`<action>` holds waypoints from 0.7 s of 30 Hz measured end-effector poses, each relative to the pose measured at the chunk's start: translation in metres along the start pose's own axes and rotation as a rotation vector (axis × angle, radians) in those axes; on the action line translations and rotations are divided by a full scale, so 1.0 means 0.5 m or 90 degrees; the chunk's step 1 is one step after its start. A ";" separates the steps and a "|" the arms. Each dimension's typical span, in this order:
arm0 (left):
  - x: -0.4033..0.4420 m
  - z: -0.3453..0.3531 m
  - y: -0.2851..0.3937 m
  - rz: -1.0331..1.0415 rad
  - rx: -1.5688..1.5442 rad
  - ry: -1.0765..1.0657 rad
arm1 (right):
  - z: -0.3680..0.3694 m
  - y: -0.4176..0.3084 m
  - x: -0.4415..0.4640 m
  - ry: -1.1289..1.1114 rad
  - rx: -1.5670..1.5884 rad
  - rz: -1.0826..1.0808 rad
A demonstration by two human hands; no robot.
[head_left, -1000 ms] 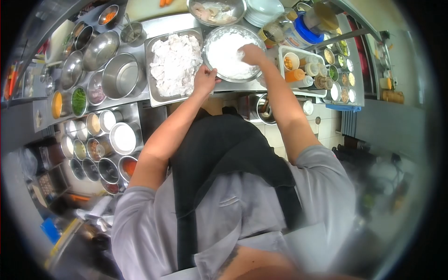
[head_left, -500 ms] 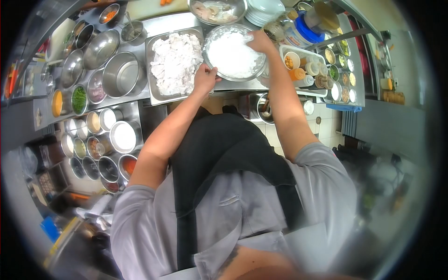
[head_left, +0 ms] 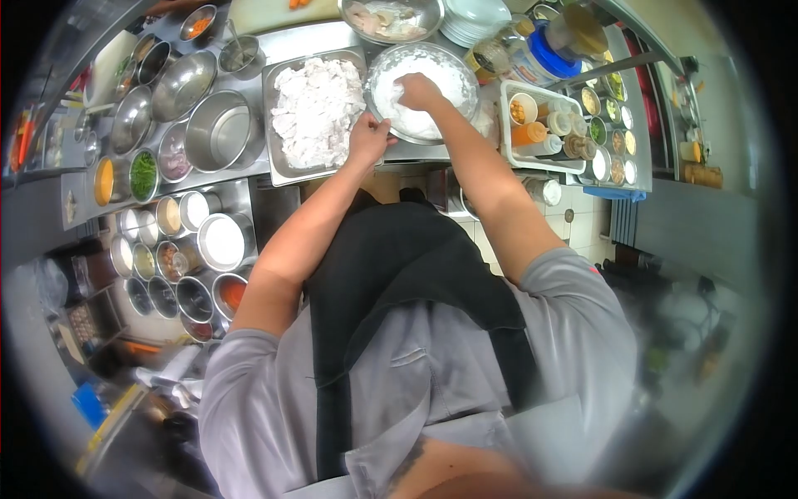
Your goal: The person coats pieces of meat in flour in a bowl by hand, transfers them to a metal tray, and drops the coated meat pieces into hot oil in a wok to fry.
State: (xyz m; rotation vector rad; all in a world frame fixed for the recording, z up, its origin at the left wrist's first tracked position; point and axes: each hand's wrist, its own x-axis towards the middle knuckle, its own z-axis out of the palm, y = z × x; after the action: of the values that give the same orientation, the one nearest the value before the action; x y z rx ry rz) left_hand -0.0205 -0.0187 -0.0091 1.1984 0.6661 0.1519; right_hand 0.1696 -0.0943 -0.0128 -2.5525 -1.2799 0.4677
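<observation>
My right hand (head_left: 418,91) is inside a round metal bowl (head_left: 472,104) of white powder that looks like flour (head_left: 399,116). Its fingers are curled together, and whatever they grip in the powder is hidden. At the near left side of that bowl, my left hand (head_left: 366,140) pinches the rim between thumb and fingers. Just to the left stands a rectangular metal tray (head_left: 274,158) heaped with white-coated pieces (head_left: 312,108), probably meat. Behind the flour bowl, another metal bowl (head_left: 434,23) holds pale raw pieces (head_left: 384,20).
A white basket of sauce bottles (head_left: 542,158) stands to the right, with a blue-lidded tub (head_left: 555,51) behind it. Stacked plates (head_left: 477,21) sit at the back. An open metal pot (head_left: 220,129) and several bowls crowd the left, and ingredient containers (head_left: 223,241) fill the lower left.
My right hand has moved left from the bowl's right rim into the middle of the flour. My left hand stays at the near left rim.
</observation>
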 end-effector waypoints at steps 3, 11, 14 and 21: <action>0.002 -0.001 -0.003 -0.014 0.009 -0.001 | -0.011 0.023 0.004 0.050 0.020 0.003; 0.002 0.001 0.003 -0.024 0.026 0.005 | -0.132 0.037 -0.022 0.102 0.047 0.069; 0.003 0.001 -0.001 -0.017 0.035 0.009 | -0.088 0.044 0.002 0.053 -0.003 0.037; 0.007 0.002 -0.006 -0.022 0.009 0.015 | -0.002 0.003 -0.011 0.001 -0.111 0.032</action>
State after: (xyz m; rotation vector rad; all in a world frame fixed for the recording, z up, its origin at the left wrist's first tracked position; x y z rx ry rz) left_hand -0.0181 -0.0190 -0.0129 1.1989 0.7083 0.1325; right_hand 0.1680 -0.0999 -0.0113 -2.7331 -1.3114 0.3785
